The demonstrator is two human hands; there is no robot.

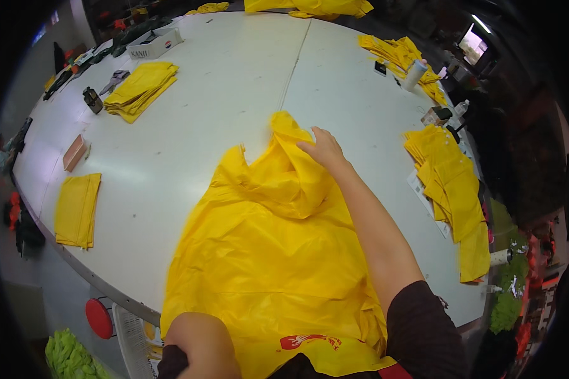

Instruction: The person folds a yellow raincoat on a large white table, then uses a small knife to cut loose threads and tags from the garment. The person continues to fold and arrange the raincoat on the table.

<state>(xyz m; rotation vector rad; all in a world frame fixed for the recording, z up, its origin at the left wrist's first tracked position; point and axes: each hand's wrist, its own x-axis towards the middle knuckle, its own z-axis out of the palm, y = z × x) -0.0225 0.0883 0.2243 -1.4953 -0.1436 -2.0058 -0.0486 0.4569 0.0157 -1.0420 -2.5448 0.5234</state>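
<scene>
A yellow hooded raincoat lies spread out in front of me, its lower end coming over the near table edge toward my body. Its crumpled hood points away from me, with one corner standing up. At the right edge of the hood is my right hand, thumb and fingers apart; it seems to touch the fabric lightly, without a grip that I can see. My left arm is bent low at the left side of the coat, and the hand itself is out of sight. A red print shows on yellow fabric near my body.
Folded yellow pieces lie at the left, with another stack farther back beside a dark bottle. A pink tray and white box stand there too. Yellow piles and a thread cone line the right edge.
</scene>
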